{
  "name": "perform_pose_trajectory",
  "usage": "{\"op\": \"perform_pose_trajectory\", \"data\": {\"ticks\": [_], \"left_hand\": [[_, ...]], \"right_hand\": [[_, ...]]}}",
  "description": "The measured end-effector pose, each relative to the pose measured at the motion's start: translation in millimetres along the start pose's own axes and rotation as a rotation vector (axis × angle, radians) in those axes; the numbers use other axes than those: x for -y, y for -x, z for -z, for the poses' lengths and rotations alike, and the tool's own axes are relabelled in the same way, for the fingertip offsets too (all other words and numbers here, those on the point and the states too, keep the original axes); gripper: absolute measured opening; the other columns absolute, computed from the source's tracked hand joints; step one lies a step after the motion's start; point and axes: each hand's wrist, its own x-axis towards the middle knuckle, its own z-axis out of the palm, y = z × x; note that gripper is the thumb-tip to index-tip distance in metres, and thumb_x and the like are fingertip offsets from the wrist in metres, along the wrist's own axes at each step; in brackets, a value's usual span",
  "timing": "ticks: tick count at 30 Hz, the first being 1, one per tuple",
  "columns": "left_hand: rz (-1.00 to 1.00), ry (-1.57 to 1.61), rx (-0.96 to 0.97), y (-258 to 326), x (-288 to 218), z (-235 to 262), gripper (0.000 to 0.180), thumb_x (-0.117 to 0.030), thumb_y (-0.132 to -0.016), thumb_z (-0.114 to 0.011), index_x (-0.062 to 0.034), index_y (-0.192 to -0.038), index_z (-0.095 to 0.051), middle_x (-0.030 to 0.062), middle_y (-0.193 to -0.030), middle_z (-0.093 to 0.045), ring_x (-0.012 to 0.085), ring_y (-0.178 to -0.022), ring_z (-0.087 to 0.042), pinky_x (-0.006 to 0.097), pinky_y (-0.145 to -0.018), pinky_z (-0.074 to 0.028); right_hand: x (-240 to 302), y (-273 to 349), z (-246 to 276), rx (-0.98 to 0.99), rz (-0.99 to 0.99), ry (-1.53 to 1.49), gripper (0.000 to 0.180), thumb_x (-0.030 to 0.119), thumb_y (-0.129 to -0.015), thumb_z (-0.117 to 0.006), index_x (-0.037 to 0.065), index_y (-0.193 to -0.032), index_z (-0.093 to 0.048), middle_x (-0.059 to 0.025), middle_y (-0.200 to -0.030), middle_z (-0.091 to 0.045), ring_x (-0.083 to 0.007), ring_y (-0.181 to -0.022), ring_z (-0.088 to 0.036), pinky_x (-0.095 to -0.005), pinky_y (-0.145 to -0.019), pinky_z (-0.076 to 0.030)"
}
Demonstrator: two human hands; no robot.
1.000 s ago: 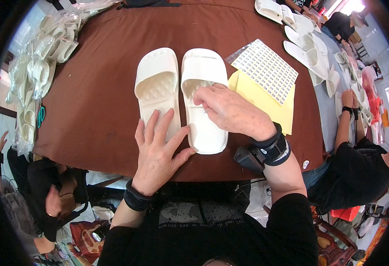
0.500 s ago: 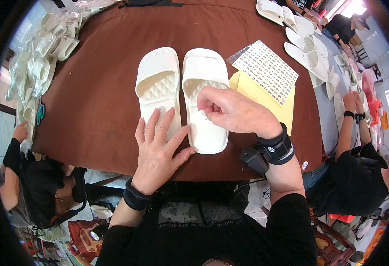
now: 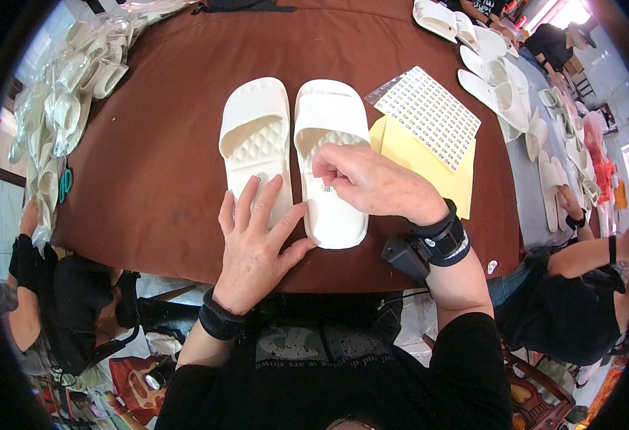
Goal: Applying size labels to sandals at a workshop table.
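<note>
Two cream slide sandals lie side by side on a brown table [image 3: 156, 165]. My left hand [image 3: 257, 240] rests flat, fingers spread, on the heel of the left sandal [image 3: 255, 140]. My right hand [image 3: 368, 183] lies over the heel half of the right sandal [image 3: 331, 118], thumb and fingertips pinched together at a small round sticker on its footbed. Both wrists wear black bands.
A sheet of small round stickers [image 3: 429, 115] lies on a yellow paper [image 3: 418, 161] right of the sandals. Bagged sandals [image 3: 56, 107] pile at the left edge, loose cream sandals [image 3: 493, 79] at the far right. People sit at lower left and right.
My right hand has shifted slightly on the right sandal's footbed, fingertips now pinched at the sticker. My left hand stays flat on the left sandal.
</note>
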Motion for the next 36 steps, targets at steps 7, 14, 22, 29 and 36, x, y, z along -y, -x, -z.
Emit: {"op": "perform_pose_trajectory", "data": {"ticks": [7, 14, 22, 29, 36], "left_hand": [[-0.003, -0.009, -0.002, 0.8, 0.7, -0.5, 0.049, -0.036, -0.074, -0.077, -0.0175, -0.118, -0.065, 0.0137, -0.144, -0.043, 0.0385, -0.136, -0.034, 0.056, -0.110, -0.022], [-0.010, -0.009, 0.022, -0.2, 0.3, 2.1, 0.054, -0.036, -0.074, -0.076, -0.0173, -0.123, -0.062, 0.0148, -0.146, -0.041, 0.0393, -0.137, -0.031, 0.056, -0.111, -0.020], [-0.015, -0.015, 0.058, -8.1, -6.5, 5.0, 0.049, -0.037, -0.082, -0.069, -0.0186, -0.127, -0.060, 0.0147, -0.146, -0.037, 0.0399, -0.138, -0.027, 0.057, -0.111, -0.018], [-0.033, -0.051, 0.039, -16.3, -10.8, -2.5, 0.048, -0.037, -0.081, -0.071, -0.0226, -0.125, -0.062, 0.0137, -0.141, -0.041, 0.0396, -0.132, -0.033, 0.062, -0.105, -0.022], [-0.042, -0.074, 0.040, -16.6, -11.6, -2.9, 0.047, -0.037, -0.081, -0.070, -0.0229, -0.125, -0.061, 0.0134, -0.140, -0.042, 0.0398, -0.131, -0.033, 0.063, -0.103, -0.022]], "right_hand": [[4.3, 0.1, 1.3, 0.005, -0.032, 0.003, 0.014, 0.005, -0.086, -0.051, 0.000, -0.100, -0.052, -0.0215, -0.088, -0.062, -0.0392, -0.089, -0.061, -0.0458, -0.077, -0.047], [4.8, 0.5, 0.5, -0.004, -0.046, -0.001, 0.015, 0.006, -0.087, -0.050, 0.000, -0.101, -0.052, -0.0213, -0.088, -0.062, -0.0391, -0.090, -0.061, -0.0458, -0.078, -0.047], [-1.8, 1.2, -2.5, -0.033, -0.004, -0.002, 0.013, 0.006, -0.088, -0.050, 0.000, -0.100, -0.051, -0.0213, -0.087, -0.062, -0.0401, -0.089, -0.060, -0.0468, -0.077, -0.046], [-3.4, 0.7, -2.7, -0.011, -0.044, 0.016, 0.021, -0.002, -0.082, -0.047, 0.002, -0.102, -0.051, -0.0171, -0.091, -0.061, -0.0329, -0.090, -0.061, -0.0406, -0.081, -0.048], [-1.6, 0.7, -1.3, -0.029, -0.017, 0.003, 0.012, 0.007, -0.088, -0.051, 0.001, -0.098, -0.052, -0.0215, -0.085, -0.062, -0.0411, -0.088, -0.060, -0.0475, -0.076, -0.046]]}}
